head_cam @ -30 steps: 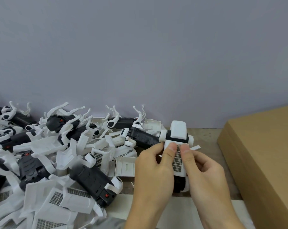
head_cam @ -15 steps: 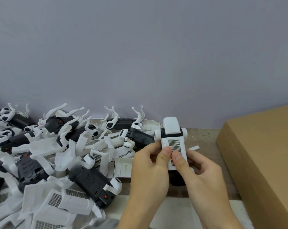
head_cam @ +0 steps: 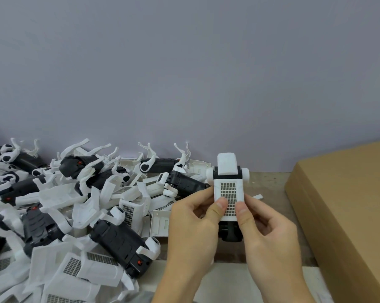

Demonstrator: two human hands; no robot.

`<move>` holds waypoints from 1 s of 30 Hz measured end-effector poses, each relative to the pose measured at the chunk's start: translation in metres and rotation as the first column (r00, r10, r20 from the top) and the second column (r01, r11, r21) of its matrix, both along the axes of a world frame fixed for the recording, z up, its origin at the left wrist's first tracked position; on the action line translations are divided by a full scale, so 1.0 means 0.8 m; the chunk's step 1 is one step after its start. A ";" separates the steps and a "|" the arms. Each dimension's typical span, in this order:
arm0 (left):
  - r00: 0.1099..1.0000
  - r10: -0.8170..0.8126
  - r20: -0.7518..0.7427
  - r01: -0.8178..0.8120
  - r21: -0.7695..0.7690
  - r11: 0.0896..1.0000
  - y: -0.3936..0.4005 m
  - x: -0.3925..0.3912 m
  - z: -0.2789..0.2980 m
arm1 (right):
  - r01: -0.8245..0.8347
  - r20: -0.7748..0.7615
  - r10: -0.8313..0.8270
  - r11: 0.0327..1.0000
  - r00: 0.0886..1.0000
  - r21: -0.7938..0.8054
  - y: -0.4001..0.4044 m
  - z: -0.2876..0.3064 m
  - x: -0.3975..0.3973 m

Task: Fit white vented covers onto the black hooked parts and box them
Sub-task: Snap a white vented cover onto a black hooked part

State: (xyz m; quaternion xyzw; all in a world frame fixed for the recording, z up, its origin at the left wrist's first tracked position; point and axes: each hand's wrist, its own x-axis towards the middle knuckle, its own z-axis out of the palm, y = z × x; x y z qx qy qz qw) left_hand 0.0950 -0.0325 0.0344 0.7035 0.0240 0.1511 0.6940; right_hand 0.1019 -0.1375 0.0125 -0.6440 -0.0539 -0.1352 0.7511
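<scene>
Both hands, left hand (head_cam: pixel 193 224) and right hand (head_cam: pixel 270 235), grip the black hooked part (head_cam: pixel 229 234), thumbs pressing its white vented cover (head_cam: pixel 228 201). I see it held upright, long axis toward the wall, between the parts pile (head_cam: pixel 75 215) and cardboard box (head_cam: pixel 346 204); bare tabletop (head_cam: pixel 270 184) lies beyond.

Just left of the cardboard box (head_cam: pixel 346 204), the left hand (head_cam: pixel 193 226) and right hand (head_cam: pixel 270 235) grip a black hooked part (head_cam: pixel 230 234) with both thumbs pressing its white vented cover (head_cam: pixel 228 195), while a heap of loose parts (head_cam: pixel 75 211) covers the tabletop (head_cam: pixel 270 184) farther left of the box.
</scene>
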 end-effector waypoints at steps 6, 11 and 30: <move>0.996 -0.084 -0.023 0.080 -0.147 0.986 -0.005 -0.002 0.000 | 0.360 0.300 -0.268 0.877 0.916 -0.318 0.004 -0.003 -0.001; 0.992 -0.083 -0.100 0.043 -0.348 0.936 -0.004 -0.001 -0.001 | 0.362 0.567 0.008 0.762 0.824 -0.537 0.015 0.007 -0.016; 0.990 -0.137 -0.015 0.078 -0.761 0.644 0.016 -0.002 0.011 | 0.464 0.442 -0.383 0.881 0.812 -0.089 0.008 0.005 -0.012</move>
